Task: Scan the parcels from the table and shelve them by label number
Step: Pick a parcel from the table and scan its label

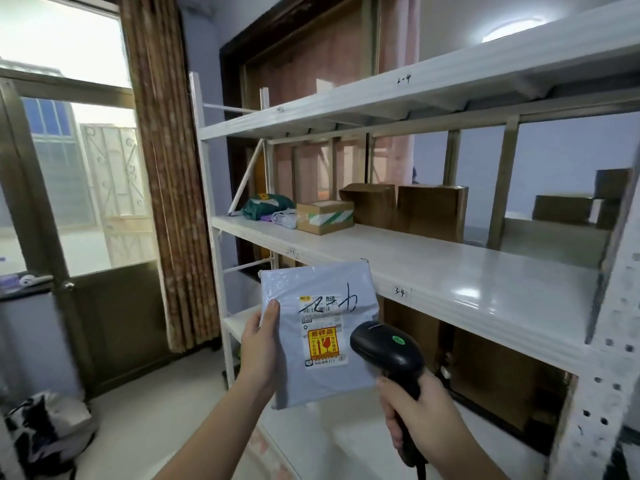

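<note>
Overhead, a white metal shelving rack (450, 278) fills the right half of the room, its boards running back toward a dark-framed doorway. A glazed door with a brown lower panel and a patterned brown curtain (162, 168) stand to the left, and a black-and-white bag (45, 431) lies on the pale floor at the lower left.

The middle board (467, 271) carries handwritten marks on its front edge, one reading "3-4" (400, 291). Toward its far left end sit a green pouch (265, 206) and a small taped carton (325, 216); brown cartons (429, 211) stand along its back edge, and more are stacked at the far right. The front strip of this board, from the taped carton to the right upright, lies bare. Brown boxes also fill the tier below, on the right.

The left hand (259, 344) grips a grey-white mailer parcel (318, 330) by its left edge, thumb on the face, holding it upright in the air just before the front edge of the middle board. The parcel bears a printed label with black handwriting across it and a yellow-and-red fragile sticker beneath. The right hand (415, 417) is wrapped round the handle of a black barcode scanner (388, 351), whose head overlaps the parcel's lower right side and points toward the label.
</note>
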Available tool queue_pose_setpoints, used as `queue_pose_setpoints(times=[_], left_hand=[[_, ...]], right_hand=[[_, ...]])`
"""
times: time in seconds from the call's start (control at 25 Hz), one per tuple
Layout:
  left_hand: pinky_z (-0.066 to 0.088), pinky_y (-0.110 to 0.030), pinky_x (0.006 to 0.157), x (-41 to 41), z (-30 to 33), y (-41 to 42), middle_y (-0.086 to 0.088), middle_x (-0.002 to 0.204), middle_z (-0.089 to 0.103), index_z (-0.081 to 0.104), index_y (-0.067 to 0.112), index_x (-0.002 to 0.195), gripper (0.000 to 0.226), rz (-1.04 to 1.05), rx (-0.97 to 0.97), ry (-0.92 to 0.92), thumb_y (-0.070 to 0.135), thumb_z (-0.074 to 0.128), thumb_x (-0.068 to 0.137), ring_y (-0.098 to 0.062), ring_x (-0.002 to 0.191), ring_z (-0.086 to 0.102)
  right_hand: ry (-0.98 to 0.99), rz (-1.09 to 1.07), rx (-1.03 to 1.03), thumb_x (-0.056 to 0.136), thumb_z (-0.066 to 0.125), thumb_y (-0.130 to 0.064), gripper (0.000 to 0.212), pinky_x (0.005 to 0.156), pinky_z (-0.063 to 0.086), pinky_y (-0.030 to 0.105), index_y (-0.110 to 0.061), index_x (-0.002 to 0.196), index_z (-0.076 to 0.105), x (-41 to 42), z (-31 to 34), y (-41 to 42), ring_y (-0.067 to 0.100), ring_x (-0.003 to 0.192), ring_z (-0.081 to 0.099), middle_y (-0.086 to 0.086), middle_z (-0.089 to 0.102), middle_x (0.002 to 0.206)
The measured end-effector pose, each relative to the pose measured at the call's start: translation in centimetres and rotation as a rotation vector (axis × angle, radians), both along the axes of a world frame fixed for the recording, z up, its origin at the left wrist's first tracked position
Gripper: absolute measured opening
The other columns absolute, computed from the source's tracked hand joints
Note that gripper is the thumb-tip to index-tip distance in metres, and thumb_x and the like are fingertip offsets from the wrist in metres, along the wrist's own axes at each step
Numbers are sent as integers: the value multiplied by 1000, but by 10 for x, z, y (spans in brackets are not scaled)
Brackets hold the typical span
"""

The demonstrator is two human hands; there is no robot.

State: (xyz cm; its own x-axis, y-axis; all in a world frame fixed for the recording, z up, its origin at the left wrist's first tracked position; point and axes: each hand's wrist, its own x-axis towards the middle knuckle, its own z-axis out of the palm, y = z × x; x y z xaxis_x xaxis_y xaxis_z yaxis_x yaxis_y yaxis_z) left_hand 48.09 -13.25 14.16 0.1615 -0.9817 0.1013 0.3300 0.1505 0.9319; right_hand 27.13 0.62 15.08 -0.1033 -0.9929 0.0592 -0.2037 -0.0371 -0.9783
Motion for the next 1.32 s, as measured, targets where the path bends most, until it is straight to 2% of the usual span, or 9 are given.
queue_pose_setpoints(times=[0.2, 0.32, 0.52, 0.72, 0.88, 1.04, 1.16, 1.28, 1.32], left_hand=[[59, -57, 94, 21, 6, -78, -12, 106, 79, 63, 11, 117, 41, 5, 25, 39, 49, 64, 100, -34, 100, 77], [57, -63, 96, 34, 9, -129, -13, 108, 79, 63, 14, 119, 46, -15, 34, 60, 53, 66, 97, -36, 101, 76], [61, -55, 92, 56, 30, -223, -9, 108, 80, 65, 14, 118, 39, -94, 7, 55, 48, 66, 99, -31, 98, 78], [57, -62, 98, 59, 73, -325, -14, 113, 79, 67, 10, 126, 44, -288, -4, 54, 45, 68, 99, -37, 103, 77], [61, -52, 90, 19, 111, -389, -10, 108, 80, 71, 12, 122, 42, -469, -23, -10, 48, 63, 101, -32, 98, 79], [58, -55, 98, -41, 134, -446, -9, 112, 80, 72, 16, 124, 52, -661, 32, -63, 59, 67, 95, -33, 103, 77], [59, -55, 98, -88, 134, -492, -5, 119, 78, 67, 22, 136, 80, -721, -16, -157, 72, 76, 75, -32, 106, 76], [60, -55, 95, -125, 124, -522, -10, 112, 78, 71, 13, 124, 65, -661, -104, -323, 63, 76, 83, -33, 98, 76], [60, -53, 95, -133, 119, -530, -11, 112, 78, 72, 8, 119, 70, -633, -100, -398, 66, 77, 79, -33, 98, 75]], right_hand=[[19, 22, -63, 97, 61, -15, 23, 49, 44, 35, -3, 77, 56, 14, 27, -76, 24, 44, 47, 13, 50, 50], [38, 17, -84, 95, 61, -13, 19, 47, 41, 34, -3, 80, 56, 28, 40, -119, 23, 42, 44, 15, 49, 51], [73, -72, -136, 95, 62, -16, 22, 54, 45, 42, 0, 81, 56, 59, 54, -193, 24, 44, 45, 14, 51, 51], [79, -168, -176, 96, 59, -16, 22, 50, 43, 32, -4, 78, 55, 84, 72, -256, 21, 40, 47, 9, 53, 49], [85, -289, -198, 98, 58, -19, 27, 50, 43, 31, -7, 74, 56, 87, 81, -283, 22, 40, 47, 13, 52, 47], [202, -404, -255, 97, 59, -16, 15, 54, 48, 32, -9, 84, 60, 75, 87, -307, 24, 42, 50, 11, 53, 45], [226, -504, -290, 95, 63, -15, 12, 51, 46, 33, -9, 86, 60, 58, 89, -326, 24, 41, 50, 10, 54, 46], [182, -572, -285, 94, 65, -14, 11, 48, 43, 33, -7, 87, 61, 42, 88, -343, 24, 41, 48, 10, 53, 48], [177, -584, -279, 94, 64, -14, 13, 48, 43, 33, -6, 85, 60, 39, 88, -347, 24, 41, 47, 10, 53, 48]])
